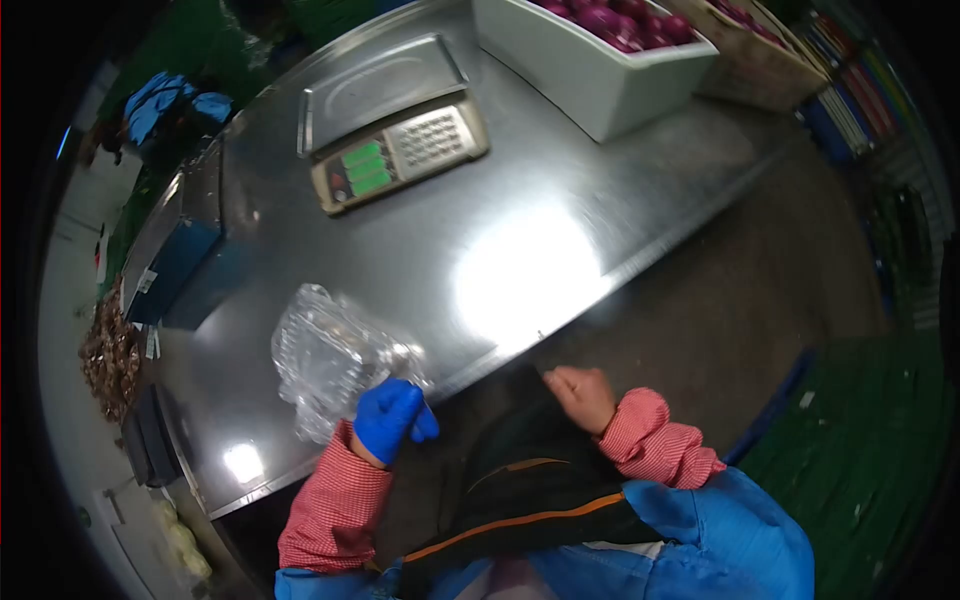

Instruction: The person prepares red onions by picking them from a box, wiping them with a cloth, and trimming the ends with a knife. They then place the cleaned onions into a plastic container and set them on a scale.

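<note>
My left hand, in a blue glove, is closed at the near edge of crumpled clear plastic packaging. The fingers seem to pinch its near right corner. This ridged, see-through plastic lies on the metal table, close to the front edge. Bare and loosely curled, my right hand hangs in front of the table edge, away from the packaging. Nothing shows between its fingers. Both forearms wear red checked sleeves.
A scale with a steel tray and green displays sits farther back. A white bin of red onions stands at the back right, beside a cardboard box. A blue box is at left. Another person is beyond the table.
</note>
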The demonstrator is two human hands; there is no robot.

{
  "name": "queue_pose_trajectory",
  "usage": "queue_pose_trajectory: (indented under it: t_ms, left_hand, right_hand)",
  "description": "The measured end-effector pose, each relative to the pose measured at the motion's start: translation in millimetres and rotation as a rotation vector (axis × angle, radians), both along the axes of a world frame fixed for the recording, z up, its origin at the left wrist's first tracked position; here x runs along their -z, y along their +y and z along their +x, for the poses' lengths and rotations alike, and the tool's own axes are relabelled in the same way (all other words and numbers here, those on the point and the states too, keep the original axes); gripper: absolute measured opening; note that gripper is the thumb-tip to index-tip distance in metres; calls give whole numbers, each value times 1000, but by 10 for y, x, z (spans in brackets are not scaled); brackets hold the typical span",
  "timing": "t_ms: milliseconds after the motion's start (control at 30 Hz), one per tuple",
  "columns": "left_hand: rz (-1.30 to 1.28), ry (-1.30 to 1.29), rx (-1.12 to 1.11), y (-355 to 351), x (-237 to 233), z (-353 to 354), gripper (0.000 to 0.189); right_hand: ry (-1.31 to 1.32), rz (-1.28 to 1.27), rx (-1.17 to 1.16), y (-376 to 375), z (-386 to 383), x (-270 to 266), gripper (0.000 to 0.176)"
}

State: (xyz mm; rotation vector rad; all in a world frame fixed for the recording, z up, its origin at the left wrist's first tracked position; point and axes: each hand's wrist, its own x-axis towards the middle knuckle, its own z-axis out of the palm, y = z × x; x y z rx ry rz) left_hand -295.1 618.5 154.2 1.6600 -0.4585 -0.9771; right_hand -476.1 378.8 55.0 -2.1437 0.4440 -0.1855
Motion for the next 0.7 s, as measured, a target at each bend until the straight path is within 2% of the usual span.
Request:
queue_pose_trajectory:
  t_ms: [67,100,167,300,367,467,567,600,633,667,700]
  left_hand:
    - [181,35,104,16,250,-390,51]
    - [72,41,91,20,483,-625,52]
    - [179,95,48,6,810,-1020,53]
    - [189,255,99,-70,1628,-1525,56]
    - [261,158,154,-289,1822,-1621,56]
    - [280,252,140,-689,2240,-1645,51]
    - [274,167,197,-1253,2742,-1613,44]
    - [257,211,210,-1417,2994,-1554,36]
    - [248,202,201,-1588,3296,-1505,34]
    - [293,99,258,-1923,3296,-1498,33]
    - [251,65,269,-2120,3565,-1430,32]
  right_hand:
    - [45,124,20,244,-460,170,32]
    - [44,149,11,338,-656,272,32]
    - [83,170,4,432,-982,414,31]
    - [107,234,131,438,-1416,753,31]
    - [130,251,214,372,-1626,1075,29]
    - [261,256,300,316,-1941,1745,24]
    - [325,401,406,339,-2279,2391,23]
    - [252,444,403,330,-2403,2589,27]
    - [321,479,399,302,-2508,2734,27]
    - [389,509,393,251,-2601,2846,28]
    - [456,536,384,191,-2681,2956,28]
